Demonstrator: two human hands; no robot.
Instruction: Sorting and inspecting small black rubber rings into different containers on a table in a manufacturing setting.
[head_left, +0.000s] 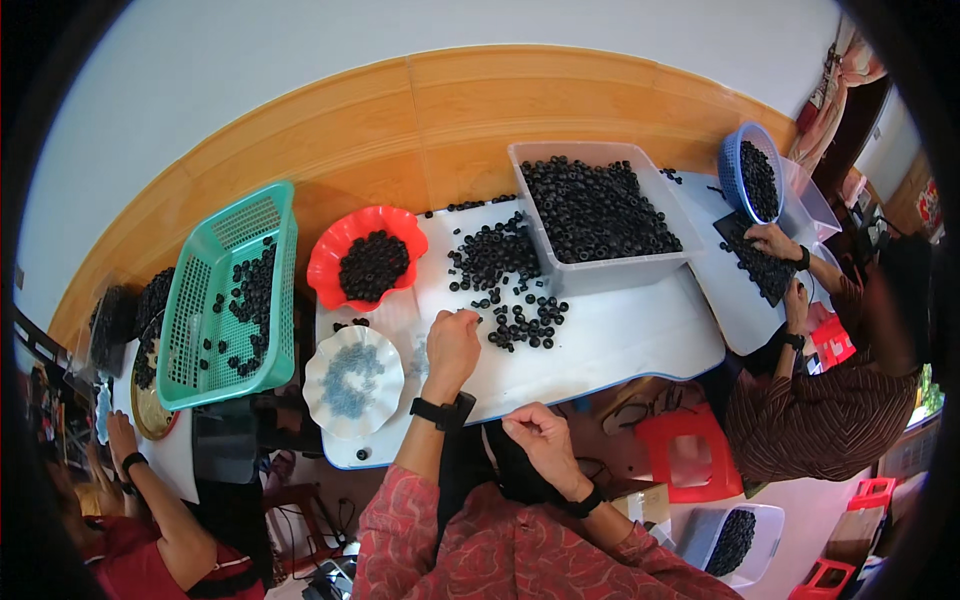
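Note:
My left hand [453, 350] is over the white table, its fingertips pinched together beside a loose spread of small black round parts [525, 325]. Whatever the pinch holds is too small to make out. Just off the table's front edge, my right hand [545, 450] is closed, thumb against curled fingers; any thing in it is hidden. Left of my left hand stands a white scalloped bowl [392, 408] with small translucent bluish pieces. Behind it a red scalloped bowl [322, 262] holds more black parts. A bigger heap of black parts [490, 255] lies beyond my left hand.
A clear plastic bin [610, 272] full of black parts stands at the table's back right. A green basket [180, 330] is at the left. At right a co-worker handles black parts near a blue basket [733, 185]; another works far left. A red stool [660, 450] stands below.

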